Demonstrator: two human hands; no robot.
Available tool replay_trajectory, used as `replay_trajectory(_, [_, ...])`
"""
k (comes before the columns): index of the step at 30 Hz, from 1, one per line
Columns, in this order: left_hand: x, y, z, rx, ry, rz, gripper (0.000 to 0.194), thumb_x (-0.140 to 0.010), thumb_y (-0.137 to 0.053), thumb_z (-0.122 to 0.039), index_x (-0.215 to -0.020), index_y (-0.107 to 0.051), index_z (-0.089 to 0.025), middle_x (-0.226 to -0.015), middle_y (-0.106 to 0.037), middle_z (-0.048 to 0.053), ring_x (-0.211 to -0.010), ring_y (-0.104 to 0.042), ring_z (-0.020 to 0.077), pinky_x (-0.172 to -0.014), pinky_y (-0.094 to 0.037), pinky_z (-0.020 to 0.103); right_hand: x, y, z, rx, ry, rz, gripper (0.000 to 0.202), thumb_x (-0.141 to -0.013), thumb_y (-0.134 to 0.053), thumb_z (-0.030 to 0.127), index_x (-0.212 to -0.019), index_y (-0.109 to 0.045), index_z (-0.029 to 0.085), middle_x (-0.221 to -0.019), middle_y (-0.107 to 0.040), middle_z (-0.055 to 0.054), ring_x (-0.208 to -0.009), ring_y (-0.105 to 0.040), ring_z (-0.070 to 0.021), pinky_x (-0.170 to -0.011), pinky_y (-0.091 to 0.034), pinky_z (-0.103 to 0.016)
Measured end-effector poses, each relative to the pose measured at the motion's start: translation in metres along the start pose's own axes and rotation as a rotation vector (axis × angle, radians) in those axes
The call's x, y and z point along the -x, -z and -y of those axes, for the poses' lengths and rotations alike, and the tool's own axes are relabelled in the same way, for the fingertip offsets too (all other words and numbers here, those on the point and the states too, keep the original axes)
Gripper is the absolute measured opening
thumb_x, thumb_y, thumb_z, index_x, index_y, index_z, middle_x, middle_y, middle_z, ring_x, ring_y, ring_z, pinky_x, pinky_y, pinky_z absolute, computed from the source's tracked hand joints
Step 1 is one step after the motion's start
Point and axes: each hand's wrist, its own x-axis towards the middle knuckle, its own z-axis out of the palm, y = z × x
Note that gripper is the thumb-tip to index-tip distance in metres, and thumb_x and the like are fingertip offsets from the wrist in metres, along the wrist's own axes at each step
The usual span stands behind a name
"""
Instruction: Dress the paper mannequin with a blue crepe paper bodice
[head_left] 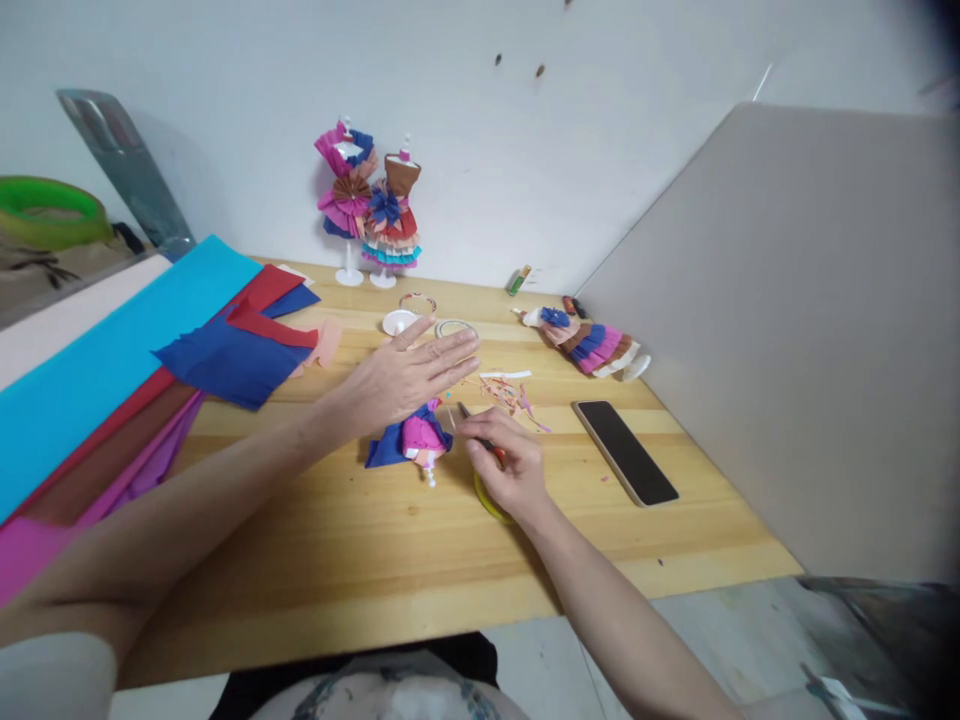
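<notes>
My left hand (pixel 409 375) is stretched out flat, fingers extended and holding nothing. It hovers over the far end of a small dress form (pixel 427 440) in pink and blue crepe paper, which lies on the table with its white neck knob toward me. Just right of it, my right hand (pixel 510 460) is closed around a slim dark tool with an orange-red part (pixel 486 443); the fingers cover most of it, so its kind is unclear. Partly beneath that hand lies a yellow ring-shaped roll (pixel 491 503).
Crepe paper sheets (pixel 150 310) cover the left side. Two dressed mannequins (pixel 349 195) stand at the back, and a third dressed mannequin (pixel 589 340) lies at right. Paper scraps (pixel 510 392), a phone (pixel 626 452), a glue stick (pixel 519 280) and a grey partition (pixel 772 330) are there too.
</notes>
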Motion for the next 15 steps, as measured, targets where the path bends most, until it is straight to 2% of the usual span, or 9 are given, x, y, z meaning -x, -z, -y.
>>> replay_trajectory(3, [-0.0012,0.0018,-0.0002,0.072,0.029,0.003,0.039,-0.096,-0.045,-0.013,-0.134,-0.055,-0.018,-0.146,-0.052,0.012,-0.145,-0.032,0.0283,-0.118,-0.021,0.059,-0.0010,0.0024,0.0000,-0.006,-0.050,-0.070,0.016,-0.088,-0.057,0.019,-0.090,-0.072,0.023,-0.082,-0.070,-0.006,-0.077,-0.065,-0.0207,-0.072,-0.051,-0.038])
replay_trajectory(5, [-0.0019,0.0041,0.0002,0.149,0.062,0.024,0.028,-0.094,-0.050,-0.015,-0.114,-0.068,-0.019,-0.139,-0.059,0.010,-0.145,-0.031,0.0336,-0.116,-0.021,0.063,-0.0016,0.0035,0.0002,0.003,-0.084,-0.082,0.015,-0.088,-0.056,0.021,-0.088,-0.072,0.023,-0.081,-0.070,-0.006,-0.077,-0.065,-0.0205,-0.072,-0.051,-0.037])
replay_trajectory(8, [-0.0023,0.0067,0.0014,0.299,0.084,0.064,0.016,-0.088,-0.060,-0.017,-0.092,-0.075,-0.020,-0.135,-0.062,0.011,-0.145,-0.029,0.0373,-0.114,-0.022,0.065,-0.0019,0.0036,-0.0004,0.007,-0.094,-0.053,0.016,-0.089,-0.056,0.024,-0.088,-0.072,0.022,-0.081,-0.071,-0.006,-0.077,-0.065,-0.0204,-0.073,-0.051,-0.037])
replay_trajectory(11, [-0.0028,0.0062,0.0014,0.397,0.063,0.107,0.011,-0.082,-0.069,-0.019,-0.090,-0.076,-0.019,-0.138,-0.059,0.013,-0.145,-0.027,0.0392,-0.113,-0.024,0.065,-0.0018,0.0021,-0.0021,-0.002,-0.097,-0.012,0.016,-0.090,-0.057,0.027,-0.088,-0.072,0.022,-0.084,-0.072,-0.007,-0.080,-0.066,-0.0213,-0.074,-0.052,-0.038])
replay_trajectory(15, [-0.0042,0.0028,-0.0014,0.386,0.024,0.130,0.010,-0.078,-0.072,-0.018,-0.088,-0.075,-0.018,-0.140,-0.057,0.014,-0.144,-0.030,0.0406,-0.112,-0.025,0.066,-0.0020,0.0005,-0.0037,-0.016,-0.105,-0.003,0.017,-0.091,-0.059,0.030,-0.087,-0.073,0.022,-0.086,-0.072,-0.008,-0.082,-0.067,-0.0218,-0.074,-0.052,-0.039])
